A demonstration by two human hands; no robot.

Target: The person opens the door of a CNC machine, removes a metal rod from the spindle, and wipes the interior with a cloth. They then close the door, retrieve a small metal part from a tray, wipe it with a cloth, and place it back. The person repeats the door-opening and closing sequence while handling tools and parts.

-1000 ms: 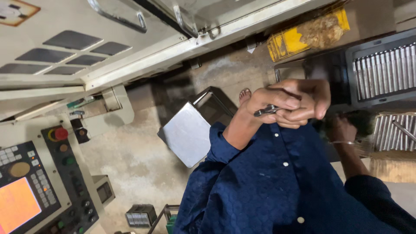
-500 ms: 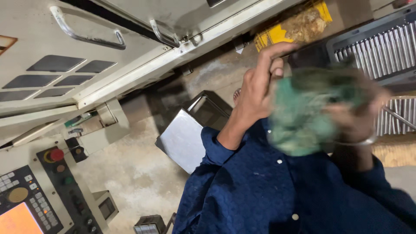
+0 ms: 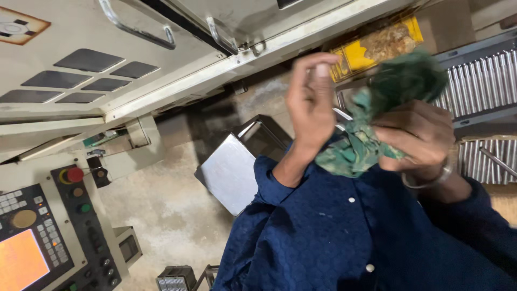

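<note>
My right hand (image 3: 420, 137), with a metal bracelet at the wrist, is closed on a crumpled green rag (image 3: 377, 124) held up in front of my blue shirt (image 3: 344, 237). My left hand (image 3: 311, 102) is raised just left of the rag, fingers curled with thumb and forefinger close together. The heel of that hand touches the rag's lower edge. Whether anything small sits between the left fingers is hidden.
A machine control panel (image 3: 37, 237) with an orange screen and a red button (image 3: 75, 174) is at the lower left. Grey machine doors with handles (image 3: 134, 29) span the top. A grey metal box (image 3: 231, 172) sits on the concrete floor. Racks of metal rods (image 3: 482, 81) and a yellow tray (image 3: 377, 43) lie at the right.
A second ago both hands were together around a small dark metal piece. The green rag has since come up in my right hand, and my left hand has risen and separated to the left.
</note>
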